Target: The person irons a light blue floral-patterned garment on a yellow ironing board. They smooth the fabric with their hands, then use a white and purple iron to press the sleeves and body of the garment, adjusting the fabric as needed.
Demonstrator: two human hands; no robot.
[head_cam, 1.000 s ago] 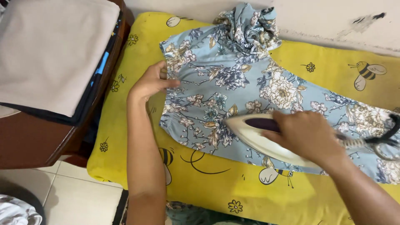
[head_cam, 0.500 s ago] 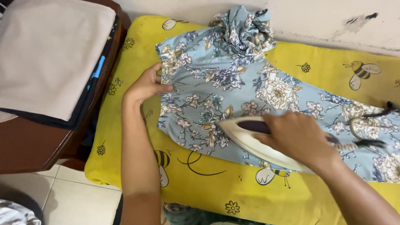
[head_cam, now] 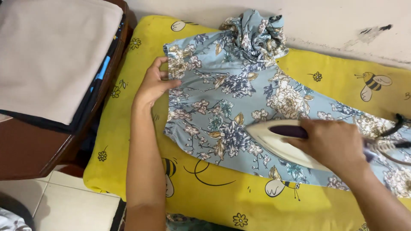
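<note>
From the head camera, the only view, the person is in the middle of ironing a light-blue floral garment [head_cam: 239,107] spread over a yellow padded cover [head_cam: 205,192] printed with bees and flowers. The right hand [head_cam: 334,143] is wrapped around the dark handle of a white iron [head_cam: 278,143], fingers closed tight on it, with the soleplate lying flat on the lower middle of the fabric and its tip pointing toward the left edge. The left hand [head_cam: 155,85] rests at the garment's left hem, thumb and fingers pinching the gathered edge and pulling it taut against the cover. The upper part of the garment is bunched in a crumpled heap against the wall [head_cam: 334,21]. The iron's cord [head_cam: 396,128] trails off to the right over the cloth.

To the left, a dark wooden table [head_cam: 38,154] carries a stack of folded cloth, pale beige on top [head_cam: 55,51].

The step in hand seems to be pressing the section between the two hands. The next move likely calls for a flat pass toward the held hem, with the pinching fingers kept clear of the hot tip and the cloth kept stretched so no crease is set.
</note>
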